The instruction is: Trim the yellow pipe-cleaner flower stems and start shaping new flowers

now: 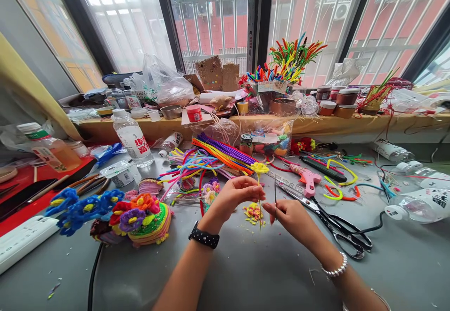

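One yellow flower [259, 167] stands upright over the middle of the table [228, 273], held up by its thin stem. From where I stand, the person's left hand [242, 195] has that stem pinched between thumb and fingers, just below the bloom. Their right hand [290, 217] pinches a slim dark tool [275, 191] pointing upward, close beside the stem; I can't tell whether its fingertips touch the stem. Beneath lies a small heap of yellow and pink clippings [253, 212]. Right of the heap, big black-handled scissors [333, 229] lie slantwise, with a pink glue gun [306, 180] just beyond. Toward the table's far edge, purple and orange fuzzy sticks [225, 154] lie in a bundle. Blue flowers [86, 208] sit on the left, near a white power strip [26, 238] by the left edge. Over on the right edge, a clear bottle [422, 204] lies on its side.
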Action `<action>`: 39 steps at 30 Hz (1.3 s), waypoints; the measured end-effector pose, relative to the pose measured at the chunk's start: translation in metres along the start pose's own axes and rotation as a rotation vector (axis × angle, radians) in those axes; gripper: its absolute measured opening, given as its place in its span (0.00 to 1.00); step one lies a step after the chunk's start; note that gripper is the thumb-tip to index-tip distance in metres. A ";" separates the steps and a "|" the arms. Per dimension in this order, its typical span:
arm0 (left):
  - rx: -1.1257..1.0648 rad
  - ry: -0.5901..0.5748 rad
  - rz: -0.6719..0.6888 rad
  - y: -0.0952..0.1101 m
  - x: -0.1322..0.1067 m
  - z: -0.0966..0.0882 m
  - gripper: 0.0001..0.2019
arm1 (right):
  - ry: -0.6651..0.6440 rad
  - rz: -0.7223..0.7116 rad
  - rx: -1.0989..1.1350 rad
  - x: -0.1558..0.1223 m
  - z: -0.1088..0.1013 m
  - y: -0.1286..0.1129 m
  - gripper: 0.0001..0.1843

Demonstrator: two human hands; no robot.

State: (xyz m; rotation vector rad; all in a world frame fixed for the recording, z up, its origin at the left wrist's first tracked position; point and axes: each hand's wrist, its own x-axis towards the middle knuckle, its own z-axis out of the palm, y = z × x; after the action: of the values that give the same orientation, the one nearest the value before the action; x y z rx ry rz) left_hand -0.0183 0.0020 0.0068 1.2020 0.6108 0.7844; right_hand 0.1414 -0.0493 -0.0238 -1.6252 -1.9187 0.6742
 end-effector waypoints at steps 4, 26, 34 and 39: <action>0.078 0.129 0.097 0.001 0.001 0.000 0.07 | 0.078 0.161 -0.258 0.003 -0.005 0.014 0.28; 0.509 0.315 0.467 -0.009 0.007 -0.005 0.08 | 0.148 0.208 -0.083 0.006 -0.010 0.021 0.11; 0.532 0.152 0.327 -0.018 0.005 0.016 0.10 | 0.168 -0.066 0.336 -0.001 0.000 -0.003 0.14; 0.619 0.150 0.328 -0.008 0.003 0.009 0.10 | 0.198 -0.081 0.296 -0.001 0.004 -0.002 0.14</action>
State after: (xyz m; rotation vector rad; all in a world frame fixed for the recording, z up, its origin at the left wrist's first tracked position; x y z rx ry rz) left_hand -0.0085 -0.0021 0.0017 1.8537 0.8265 1.0043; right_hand 0.1371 -0.0507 -0.0255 -1.3687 -1.6468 0.6987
